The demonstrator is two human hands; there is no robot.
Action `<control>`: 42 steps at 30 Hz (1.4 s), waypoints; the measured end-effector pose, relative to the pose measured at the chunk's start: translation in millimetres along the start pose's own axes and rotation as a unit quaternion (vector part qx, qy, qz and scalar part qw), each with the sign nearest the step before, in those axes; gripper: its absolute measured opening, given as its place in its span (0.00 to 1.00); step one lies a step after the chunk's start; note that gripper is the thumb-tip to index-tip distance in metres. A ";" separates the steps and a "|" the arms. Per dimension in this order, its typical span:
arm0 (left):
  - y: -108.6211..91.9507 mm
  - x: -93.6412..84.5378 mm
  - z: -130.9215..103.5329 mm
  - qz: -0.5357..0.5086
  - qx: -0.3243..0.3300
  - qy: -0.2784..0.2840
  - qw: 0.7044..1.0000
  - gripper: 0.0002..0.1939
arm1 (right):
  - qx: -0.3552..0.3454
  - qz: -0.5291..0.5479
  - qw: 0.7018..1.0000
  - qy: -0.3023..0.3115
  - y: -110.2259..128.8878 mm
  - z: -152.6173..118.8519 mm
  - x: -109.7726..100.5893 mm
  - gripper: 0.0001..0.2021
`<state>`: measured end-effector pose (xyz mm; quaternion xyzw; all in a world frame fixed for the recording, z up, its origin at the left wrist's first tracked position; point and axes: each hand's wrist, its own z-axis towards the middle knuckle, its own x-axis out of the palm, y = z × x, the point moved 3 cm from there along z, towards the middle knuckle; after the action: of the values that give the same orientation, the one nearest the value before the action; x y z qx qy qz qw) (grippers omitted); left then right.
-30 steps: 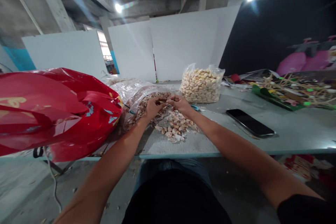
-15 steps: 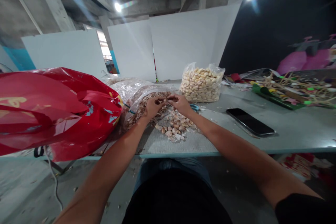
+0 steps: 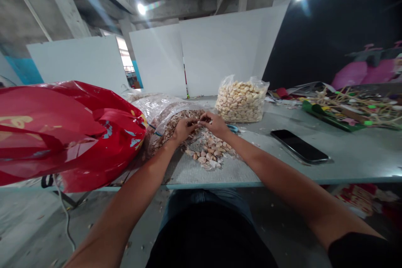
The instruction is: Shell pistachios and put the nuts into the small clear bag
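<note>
My left hand [image 3: 184,129] and my right hand [image 3: 215,125] meet fingertip to fingertip over the table, both pinched around a small pale garlic clove that the fingers mostly hide. Below them lies a loose pile of unpeeled garlic cloves [image 3: 210,157] with bits of papery skin. Just behind and left of my hands, a clear plastic bag [image 3: 153,104] lies open, its mouth full of brownish garlic skins [image 3: 176,121]. A clear bag of pale peeled garlic cloves [image 3: 241,102] stands upright beyond my right hand.
On the left, a big red plastic bag [image 3: 72,134] bulges over the table edge. A blue-handled tool [image 3: 232,128] lies by my right wrist. Further right are a black phone [image 3: 300,146] and a green tray [image 3: 333,117] heaped with thin sticks. White panels [image 3: 232,50] stand behind the table [image 3: 251,167].
My fingers have shifted slightly against each other, and the left fingers are drawn closer together. The bags, pile and phone have stayed put.
</note>
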<state>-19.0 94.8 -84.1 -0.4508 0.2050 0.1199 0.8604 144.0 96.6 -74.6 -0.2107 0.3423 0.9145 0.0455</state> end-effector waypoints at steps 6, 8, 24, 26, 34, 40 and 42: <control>-3.0 0.6 -2.1 -0.007 -0.021 -0.006 1.000 0.19 | 0.026 0.000 1.000 0.004 -1.8 -0.4 -0.3 0.08; -3.6 0.9 -2.9 -0.005 -0.028 -0.006 1.000 0.20 | 0.039 -0.002 0.999 0.009 -2.9 -0.6 0.3 0.08; 0.2 -3.6 0.1 -0.008 -0.041 -0.042 0.998 0.21 | 0.037 -0.050 0.997 0.038 -5.9 -4.0 5.4 0.09; 0.7 -3.2 0.3 -0.017 -0.039 -0.040 0.998 0.21 | 0.034 -0.038 0.999 0.010 -6.1 -4.3 4.3 0.11; -5.1 -4.8 -3.1 0.068 0.001 -0.047 0.997 0.15 | 0.034 -0.057 0.998 -0.001 -5.9 -3.6 0.7 0.11; -1.0 -7.7 -2.8 0.137 0.026 -0.033 0.990 0.14 | 0.043 -0.076 0.996 0.002 -2.8 -3.2 0.3 0.10; 0.7 -7.9 -2.6 0.148 0.032 -0.028 0.988 0.15 | 0.046 -0.082 0.996 0.003 -3.0 -3.0 0.0 0.11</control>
<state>-26.9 92.9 -82.3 -0.3844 0.2490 0.2514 0.8527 145.8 96.9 -78.4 -0.2382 0.3658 0.8905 0.1286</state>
